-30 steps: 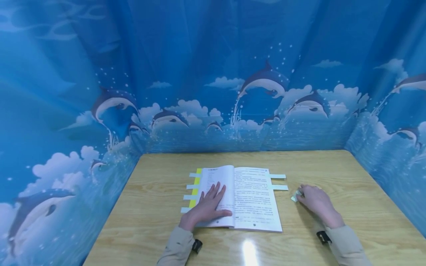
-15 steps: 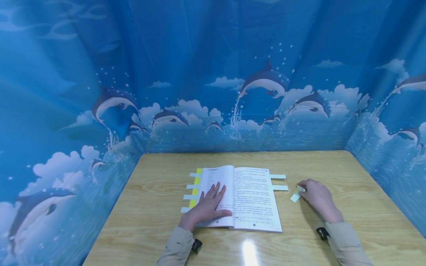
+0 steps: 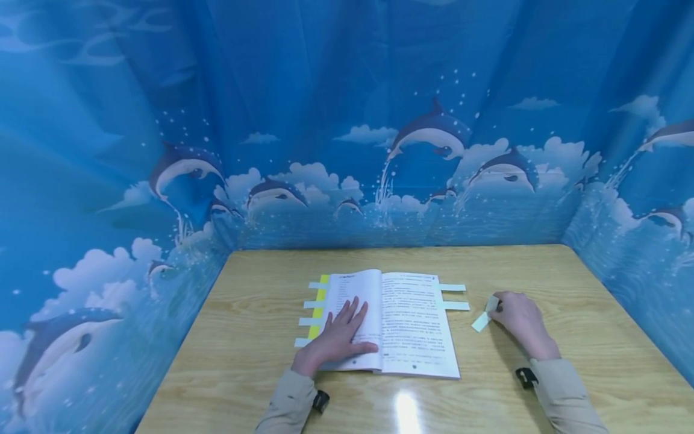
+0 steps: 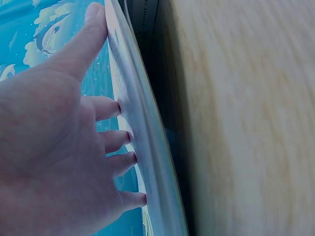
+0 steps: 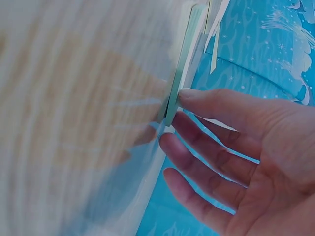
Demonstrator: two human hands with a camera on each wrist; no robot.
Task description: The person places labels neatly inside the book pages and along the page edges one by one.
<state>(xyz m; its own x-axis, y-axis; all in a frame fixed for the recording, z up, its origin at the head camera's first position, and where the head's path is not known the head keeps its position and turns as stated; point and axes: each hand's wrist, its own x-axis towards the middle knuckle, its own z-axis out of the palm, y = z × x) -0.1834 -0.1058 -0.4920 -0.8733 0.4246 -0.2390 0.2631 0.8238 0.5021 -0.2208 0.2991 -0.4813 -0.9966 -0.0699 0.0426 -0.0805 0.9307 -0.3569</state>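
Note:
An open book point(image 3: 414, 325) with printed pages lies on the table. My left hand point(image 3: 338, 337) rests on its left page with fingers spread; in the left wrist view, its fingertips point(image 4: 132, 157) touch the paper. To the right of the book, my right hand point(image 3: 520, 322) pinches the top strip point(image 3: 492, 303) of a small pale green sticky note pad point(image 3: 480, 323) between thumb and fingers. That strip stands lifted at its far end, while the pad lies flat. The right wrist view shows the pad's edge point(image 5: 183, 69) close by my thumb point(image 5: 197, 98).
Pale sticky tabs point(image 3: 455, 306) stick out from the book's right edge, and several more point(image 3: 310, 322) from its left edge over a yellow strip point(image 3: 317, 313). Blue dolphin curtains point(image 3: 325, 120) hang around the back and sides of the wooden table point(image 3: 244, 337).
My right hand has lifted the strip's far end from the pad, moving slightly away from me. More of the pad shows now. The left hand and the book have stayed still.

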